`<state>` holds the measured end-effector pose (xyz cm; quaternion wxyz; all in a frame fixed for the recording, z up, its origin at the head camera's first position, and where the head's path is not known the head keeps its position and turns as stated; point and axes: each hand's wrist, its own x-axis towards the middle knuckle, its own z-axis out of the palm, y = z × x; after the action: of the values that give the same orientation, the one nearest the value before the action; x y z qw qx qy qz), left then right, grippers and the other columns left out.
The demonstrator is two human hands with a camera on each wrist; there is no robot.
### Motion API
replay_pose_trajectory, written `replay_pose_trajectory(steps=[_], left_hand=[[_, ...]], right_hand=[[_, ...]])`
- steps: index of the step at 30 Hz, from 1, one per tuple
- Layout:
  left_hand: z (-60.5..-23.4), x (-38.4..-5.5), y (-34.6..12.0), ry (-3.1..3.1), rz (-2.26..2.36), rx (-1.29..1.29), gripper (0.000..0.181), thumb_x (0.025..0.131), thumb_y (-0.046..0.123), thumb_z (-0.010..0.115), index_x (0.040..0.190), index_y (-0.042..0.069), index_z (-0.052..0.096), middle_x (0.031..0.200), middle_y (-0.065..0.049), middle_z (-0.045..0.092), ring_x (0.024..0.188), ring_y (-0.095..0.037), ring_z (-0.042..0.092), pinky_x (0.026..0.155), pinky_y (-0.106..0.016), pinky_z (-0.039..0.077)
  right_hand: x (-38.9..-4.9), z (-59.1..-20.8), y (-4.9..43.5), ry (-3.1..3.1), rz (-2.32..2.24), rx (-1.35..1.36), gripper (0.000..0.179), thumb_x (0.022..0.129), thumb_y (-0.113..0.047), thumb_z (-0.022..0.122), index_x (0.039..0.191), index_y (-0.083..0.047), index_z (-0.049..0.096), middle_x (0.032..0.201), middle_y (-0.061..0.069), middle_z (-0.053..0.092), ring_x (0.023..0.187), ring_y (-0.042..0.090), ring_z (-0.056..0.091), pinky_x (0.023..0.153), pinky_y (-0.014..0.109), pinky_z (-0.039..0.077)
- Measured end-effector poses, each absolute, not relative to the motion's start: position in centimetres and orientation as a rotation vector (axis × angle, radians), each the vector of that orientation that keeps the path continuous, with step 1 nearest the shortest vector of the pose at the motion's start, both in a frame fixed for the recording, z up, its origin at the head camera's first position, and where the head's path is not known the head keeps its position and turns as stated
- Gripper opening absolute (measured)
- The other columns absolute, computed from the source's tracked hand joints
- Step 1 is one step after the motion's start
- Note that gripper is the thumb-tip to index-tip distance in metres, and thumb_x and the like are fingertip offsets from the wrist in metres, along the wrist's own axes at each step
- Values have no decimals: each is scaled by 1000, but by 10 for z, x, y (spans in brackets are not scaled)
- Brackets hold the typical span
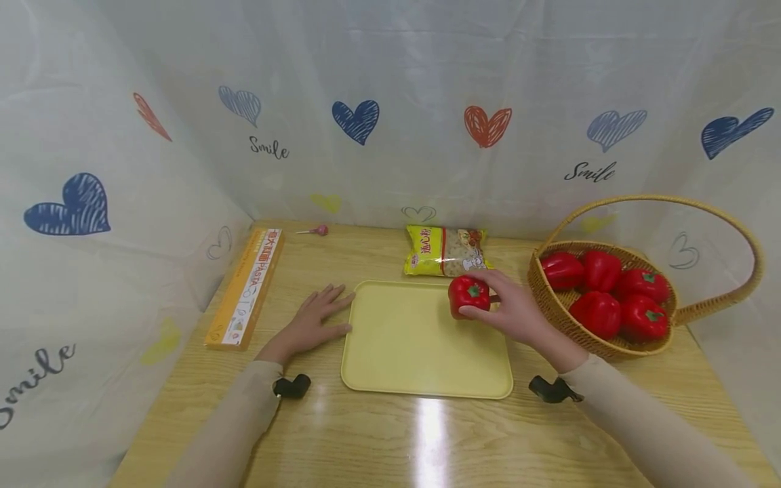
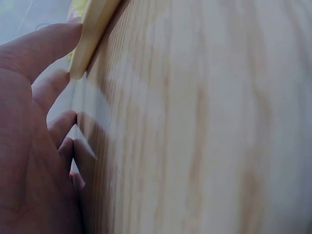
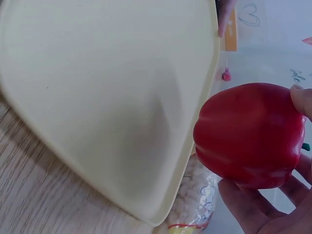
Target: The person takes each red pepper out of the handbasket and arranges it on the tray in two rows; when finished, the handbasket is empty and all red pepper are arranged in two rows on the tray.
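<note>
Head view: the right hand [image 1: 515,308], thumb and fingers curled around one red pepper [image 1: 467,296], held it raised over the far right corner of the tray [image 1: 421,346]. The left hand [image 1: 314,320] lay with fingers spread, gripping nothing, thumb and forefinger touching the tray's left edge. The work seemed barely under way: that pepper was out of the basket [image 1: 545,301] but not yet set down, and five others [image 1: 644,318] lay in the basket by the right edge of the desk [image 1: 348,440]. Beyond the tray's far edge lay a pasta bag [image 1: 442,252].
</note>
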<state>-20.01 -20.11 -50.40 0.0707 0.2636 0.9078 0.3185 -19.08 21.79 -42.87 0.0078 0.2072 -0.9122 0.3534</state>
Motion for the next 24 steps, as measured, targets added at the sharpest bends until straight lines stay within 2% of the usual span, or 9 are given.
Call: replay_pose_trajectory(steps=[10, 17, 21, 24], left_hand=[[-505, -201, -201, 2738, 961, 794, 70, 97, 38, 68, 157, 13, 41, 166, -19, 25, 154, -42, 12, 122, -61, 1], [-509, -201, -202, 2739, 962, 795, 70, 97, 40, 67, 157, 13, 41, 166, -19, 25, 154, -41, 12, 122, -61, 0], [-510, -202, -202, 2743, 954, 798, 71, 97, 41, 67, 157, 14, 40, 166, -18, 25, 155, -40, 11, 122, -60, 0], [-510, -202, -202, 2741, 958, 797, 71, 97, 41, 67, 157, 14, 40, 166, -18, 25, 155, -40, 11, 122, -60, 0]], right_hand=[[-194, -432, 200, -2887, 1114, 657, 72, 85, -48, 81, 145, -16, 56, 148, 15, 51, 123, 37, 58, 88, 48, 59], [-196, -434, 188, -2857, 1153, 688, 71, 85, -45, 82, 144, -16, 57, 142, 11, 55, 119, 32, 59, 88, 46, 59], [-197, -436, 181, -2874, 1153, 678, 69, 85, -45, 82, 143, -18, 57, 146, 11, 53, 131, 38, 51, 90, 50, 58], [-198, -437, 176, -2879, 1155, 683, 69, 85, -46, 82, 143, -18, 57, 146, 11, 53, 132, 38, 51, 91, 51, 58]])
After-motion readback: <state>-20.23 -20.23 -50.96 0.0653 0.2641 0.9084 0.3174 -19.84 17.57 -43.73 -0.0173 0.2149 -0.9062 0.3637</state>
